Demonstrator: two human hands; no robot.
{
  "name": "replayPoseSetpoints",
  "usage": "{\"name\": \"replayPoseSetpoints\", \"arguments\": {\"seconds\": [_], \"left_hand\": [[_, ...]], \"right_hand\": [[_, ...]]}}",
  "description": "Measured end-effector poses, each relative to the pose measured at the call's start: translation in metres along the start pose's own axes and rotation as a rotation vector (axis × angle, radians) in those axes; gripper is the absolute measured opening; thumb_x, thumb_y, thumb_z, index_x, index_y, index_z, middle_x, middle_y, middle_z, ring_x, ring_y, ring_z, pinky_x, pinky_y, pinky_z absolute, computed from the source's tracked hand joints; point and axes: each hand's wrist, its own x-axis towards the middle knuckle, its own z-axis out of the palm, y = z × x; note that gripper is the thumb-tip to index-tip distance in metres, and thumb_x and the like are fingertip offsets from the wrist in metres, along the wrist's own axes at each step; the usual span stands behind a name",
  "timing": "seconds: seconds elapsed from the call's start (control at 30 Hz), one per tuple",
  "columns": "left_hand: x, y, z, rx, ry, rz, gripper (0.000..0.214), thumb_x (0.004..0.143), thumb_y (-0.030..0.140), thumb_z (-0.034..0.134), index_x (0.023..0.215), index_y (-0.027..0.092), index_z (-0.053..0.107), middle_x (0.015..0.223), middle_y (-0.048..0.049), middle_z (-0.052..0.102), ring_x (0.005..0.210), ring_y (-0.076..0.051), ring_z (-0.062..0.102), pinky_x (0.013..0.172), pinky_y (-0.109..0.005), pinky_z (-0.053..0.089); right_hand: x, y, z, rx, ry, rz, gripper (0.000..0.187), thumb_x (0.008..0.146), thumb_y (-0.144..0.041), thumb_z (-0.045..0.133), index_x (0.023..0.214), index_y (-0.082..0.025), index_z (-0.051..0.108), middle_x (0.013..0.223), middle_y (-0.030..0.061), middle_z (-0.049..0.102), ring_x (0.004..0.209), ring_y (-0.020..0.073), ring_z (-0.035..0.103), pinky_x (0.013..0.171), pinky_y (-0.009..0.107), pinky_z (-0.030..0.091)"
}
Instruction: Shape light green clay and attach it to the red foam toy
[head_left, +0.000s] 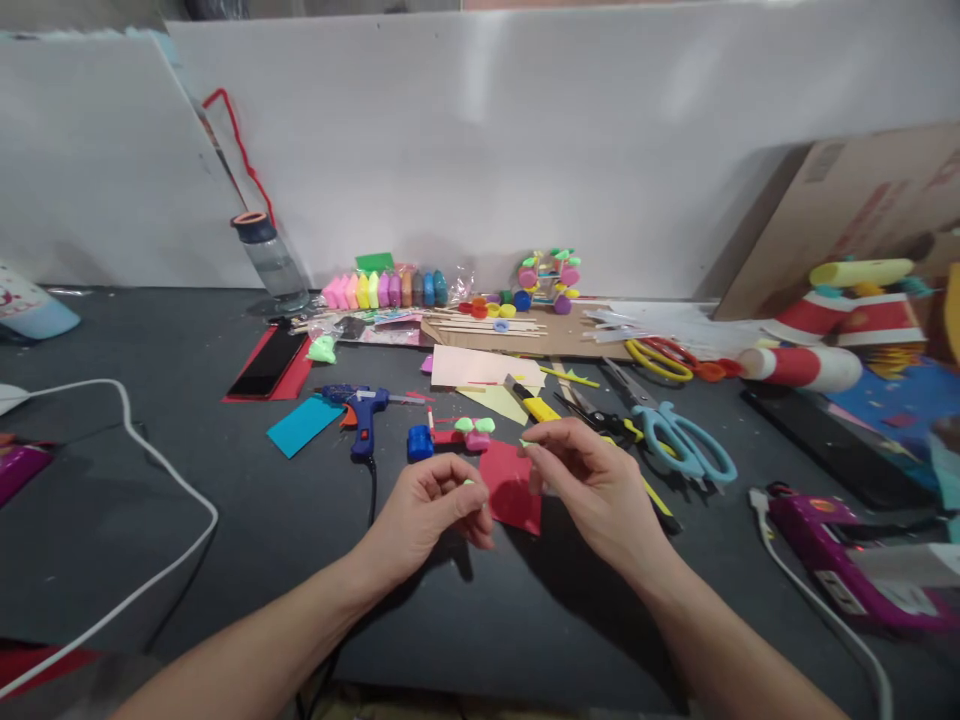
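Clay (469, 484), mostly hidden, pinched by left hand (435, 505), green speck (525, 444) pinched by right hand (596, 487), red paper (510, 490) part-covered, toward worktop (259, 545) front edge

A dark grey counter (150, 340) with scattered pale specks spreads across most of the frame, its near edge showing at bottom centre. A smooth white panel (600, 160) stands upright along its back, and another white panel (75, 150) fills the upper left. Light glances off the rear panel in pale vertical streaks at upper centre and upper right. A narrow brownish strip (435, 704) shows below the counter's edge, too dim to identify.
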Motion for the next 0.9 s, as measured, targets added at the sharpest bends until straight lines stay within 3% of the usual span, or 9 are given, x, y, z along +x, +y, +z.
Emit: {"name": "replayPoseSetpoints", "arguments": {"seconds": [0.17,0.23,0.33,0.5,0.57,0.63,0.73,0.8,0.9], "left_hand": [[-0.002,-0.005,0.002,0.518,-0.069,0.239,0.007,0.088,0.024,0.069,0.090,0.021,0.076,0.098,-0.0089,0.075,0.096,-0.025,0.066,0.091,-0.039,0.050],[-0.001,-0.010,0.004,0.704,-0.115,0.305,0.009,0.087,0.018,0.071,0.092,0.020,0.078,0.106,-0.0109,0.074,0.099,-0.027,0.064,0.090,-0.041,0.049],[-0.004,-0.013,0.006,0.922,-0.121,0.376,0.014,0.088,0.027,0.074,0.097,0.017,0.077,0.102,-0.0123,0.074,0.093,-0.027,0.064,0.084,-0.041,0.050],[-0.020,0.016,-0.003,1.093,0.010,0.509,0.028,0.096,0.043,0.062,0.102,0.019,0.076,0.099,-0.0099,0.076,0.090,-0.024,0.069,0.080,-0.036,0.052],[-0.019,0.035,-0.021,1.132,0.172,0.517,0.030,0.101,0.045,0.055,0.103,0.022,0.075,0.103,-0.0080,0.076,0.096,-0.022,0.069,0.087,-0.034,0.053],[-0.006,0.052,-0.051,1.177,0.413,0.468,0.032,0.104,0.041,0.048,0.106,0.020,0.072,0.107,-0.0084,0.074,0.103,-0.020,0.067,0.096,-0.035,0.052],[0.030,0.066,-0.108,1.269,0.733,0.317,0.032,0.099,0.036,0.062,0.124,0.017,0.063,0.127,-0.0104,0.066,0.111,-0.025,0.066,0.095,-0.048,0.056],[0.055,0.069,-0.144,1.335,0.846,0.181,0.037,0.097,0.036,0.064,0.130,0.018,0.061,0.133,-0.0114,0.063,0.114,-0.027,0.065,0.095,-0.049,0.057],[0.084,0.066,-0.182,1.422,0.873,-0.006,0.038,0.097,0.036,0.065,0.131,0.018,0.060,0.132,-0.0113,0.063,0.112,-0.026,0.066,0.093,-0.049,0.058]], "right_hand": [[0.006,-0.002,-0.002,0.033,-0.024,0.013,0.030,0.097,-0.044,0.058,0.099,-0.020,0.075,0.060,-0.0008,0.066,0.052,0.0147,0.062,0.053,0.025,0.053],[0.009,-0.005,-0.003,0.042,-0.036,-0.002,0.029,0.096,-0.045,0.060,0.095,-0.021,0.076,0.059,-0.0009,0.067,0.050,0.0145,0.062,0.052,0.024,0.053],[0.010,-0.008,-0.004,0.039,-0.045,-0.030,0.030,0.095,-0.047,0.061,0.088,-0.022,0.077,0.061,-0.0001,0.069,0.049,0.0149,0.062,0.048,0.024,0.052],[0.009,-0.006,-0.007,0.020,-0.026,-0.086,0.032,0.095,-0.050,0.062,0.082,-0.026,0.077,0.065,0.0000,0.071,0.049,0.0150,0.061,0.047,0.025,0.048],[0.008,-0.005,-0.009,0.012,-0.002,-0.091,0.030,0.094,-0.050,0.062,0.083,-0.027,0.077,0.070,0.0001,0.073,0.055,0.0157,0.064,0.052,0.026,0.050],[0.007,-0.003,-0.011,0.004,0.032,-0.083,0.028,0.094,-0.050,0.064,0.084,-0.027,0.077,0.075,0.0007,0.074,0.062,0.0169,0.067,0.056,0.026,0.052],[0.006,-0.002,-0.013,-0.002,0.073,-0.053,0.027,0.094,-0.049,0.064,0.089,-0.025,0.076,0.077,0.0017,0.074,0.060,0.0167,0.064,0.055,0.028,0.050],[0.005,-0.002,-0.013,-0.005,0.080,-0.032,0.026,0.095,-0.047,0.063,0.091,-0.024,0.075,0.077,0.0022,0.073,0.058,0.0162,0.062,0.054,0.028,0.049],[0.006,-0.001,-0.014,-0.011,0.083,-0.012,0.025,0.095,-0.044,0.061,0.091,-0.023,0.074,0.080,0.0031,0.073,0.064,0.0167,0.062,0.056,0.028,0.048]]}}
